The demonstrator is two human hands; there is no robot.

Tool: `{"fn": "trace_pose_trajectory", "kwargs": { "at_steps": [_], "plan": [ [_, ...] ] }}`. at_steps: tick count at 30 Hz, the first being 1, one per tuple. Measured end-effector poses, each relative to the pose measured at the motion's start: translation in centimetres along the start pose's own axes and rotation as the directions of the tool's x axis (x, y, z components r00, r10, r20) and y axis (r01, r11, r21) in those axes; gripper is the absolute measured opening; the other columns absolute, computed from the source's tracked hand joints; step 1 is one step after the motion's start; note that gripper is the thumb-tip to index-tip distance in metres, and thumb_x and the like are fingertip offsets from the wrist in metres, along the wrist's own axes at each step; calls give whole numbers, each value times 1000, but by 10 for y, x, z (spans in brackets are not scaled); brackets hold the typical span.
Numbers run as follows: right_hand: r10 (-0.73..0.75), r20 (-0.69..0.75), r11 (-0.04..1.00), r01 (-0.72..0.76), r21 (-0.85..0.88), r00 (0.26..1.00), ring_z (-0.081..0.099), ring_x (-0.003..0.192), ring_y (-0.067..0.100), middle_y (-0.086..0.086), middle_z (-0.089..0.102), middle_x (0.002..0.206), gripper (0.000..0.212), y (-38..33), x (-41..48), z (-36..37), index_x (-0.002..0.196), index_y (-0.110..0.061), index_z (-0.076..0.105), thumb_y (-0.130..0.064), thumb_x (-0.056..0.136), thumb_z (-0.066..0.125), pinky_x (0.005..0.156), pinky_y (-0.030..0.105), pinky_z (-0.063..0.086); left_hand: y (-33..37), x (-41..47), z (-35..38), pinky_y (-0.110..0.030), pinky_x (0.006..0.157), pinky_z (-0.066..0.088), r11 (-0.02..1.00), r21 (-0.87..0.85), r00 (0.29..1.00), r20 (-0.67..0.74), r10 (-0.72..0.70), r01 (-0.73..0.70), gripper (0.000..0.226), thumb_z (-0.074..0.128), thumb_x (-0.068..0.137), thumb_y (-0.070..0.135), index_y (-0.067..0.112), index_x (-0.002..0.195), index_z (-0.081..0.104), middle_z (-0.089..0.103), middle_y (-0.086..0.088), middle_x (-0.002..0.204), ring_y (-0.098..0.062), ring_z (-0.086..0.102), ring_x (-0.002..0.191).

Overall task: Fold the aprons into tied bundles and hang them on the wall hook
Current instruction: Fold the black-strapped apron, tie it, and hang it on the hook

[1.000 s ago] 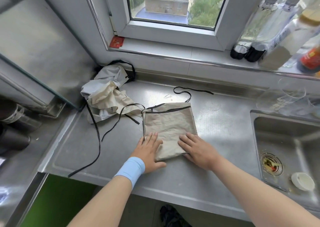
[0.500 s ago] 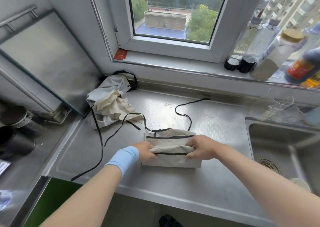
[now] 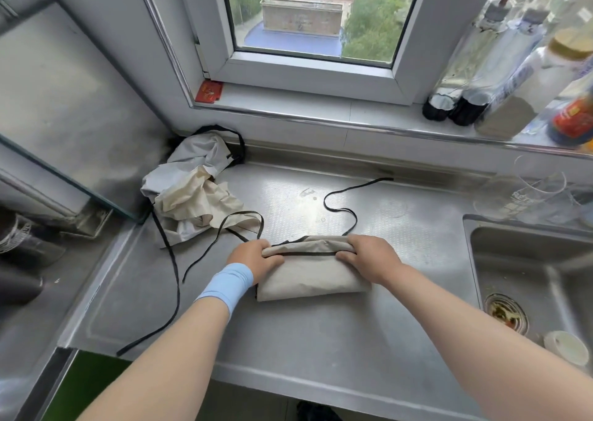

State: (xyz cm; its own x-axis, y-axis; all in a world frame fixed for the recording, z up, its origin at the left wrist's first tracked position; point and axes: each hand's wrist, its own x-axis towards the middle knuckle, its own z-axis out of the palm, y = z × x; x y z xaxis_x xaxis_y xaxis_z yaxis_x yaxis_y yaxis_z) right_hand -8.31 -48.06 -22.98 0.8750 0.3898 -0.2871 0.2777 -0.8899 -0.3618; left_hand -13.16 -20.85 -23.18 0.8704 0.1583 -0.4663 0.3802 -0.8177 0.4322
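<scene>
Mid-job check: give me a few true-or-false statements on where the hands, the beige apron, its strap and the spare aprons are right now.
1. The left hand and right hand both grip the rolled far edge of the beige apron. True.
2. The beige apron hangs on a wall hook. False: it lies on the steel counter.
3. A crumpled pile of aprons sits left of the beige apron, towards the corner. True.
4. The black strap is tied round the bundle. False: it trails loose across the counter towards the window wall.
5. The sink is on the left hand's side. False: it is on the right.
</scene>
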Motion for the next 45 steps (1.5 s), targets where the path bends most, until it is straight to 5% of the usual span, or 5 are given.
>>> {"fn": "trace_pose_trajectory", "kwargs": {
  "at_steps": [5, 11, 21, 29, 45],
  "plan": [
    [62, -25, 996, -64, -57, 998, 61, 90, 27, 2, 67, 91, 34, 3, 22, 6, 81, -21, 52, -53, 91, 57, 68, 35, 39, 8, 6, 17, -33, 79, 46, 986, 164, 977, -213, 19, 17, 32, 67, 83, 39, 21, 108, 56, 56, -1, 115, -24, 57, 103],
    [97, 14, 993, -96, -64, 995, 62, 92, 25, 0, 68, 94, 29, 0, 35, 12, 90, -21, 57, -50, 87, 59, 67, 34, 41, 46, -5, 62, -34, 84, 40, 757, 452, 757, -234, 610, -471, 29, 59, 74, 22, 22, 101, 66, 63, 0, 111, -24, 61, 96],
    [-464, -179, 827, 352, -437, 868, 45, 136, 37, 17, 45, 149, 51, -9, 15, 53, 136, -12, 55, -21, 90, 35, 106, 47, 32, 19, -10, 81, -40, 105, 25, 751, 473, 851, -4, 525, -461, 48, 38, 84, 46, 27, 126, 53, 50, -1, 142, -22, 41, 133],
    [-350, 51, 882, 347, -319, 936, 4, 153, 25, 8, 7, 165, 70, 10, 5, 70, 158, -23, 15, -59, 99, 28, 121, 40, 4, -19, -7, 81, -54, 112, 13, 730, 547, 874, 10, 485, -411, 58, 33, 91, 39, 25, 148, 31, 26, -3, 158, -24, 23, 145],
    [-246, 5, 925, 236, -297, 969, 19, 150, 28, 9, 16, 163, 66, -8, -7, 83, 156, -22, 20, -45, 95, 34, 116, 49, 13, -6, -10, 94, -48, 111, 19, 745, 575, 904, -23, 428, -338, 65, 30, 87, 41, 11, 142, 46, 36, -9, 153, -25, 33, 142]
  ]
}}
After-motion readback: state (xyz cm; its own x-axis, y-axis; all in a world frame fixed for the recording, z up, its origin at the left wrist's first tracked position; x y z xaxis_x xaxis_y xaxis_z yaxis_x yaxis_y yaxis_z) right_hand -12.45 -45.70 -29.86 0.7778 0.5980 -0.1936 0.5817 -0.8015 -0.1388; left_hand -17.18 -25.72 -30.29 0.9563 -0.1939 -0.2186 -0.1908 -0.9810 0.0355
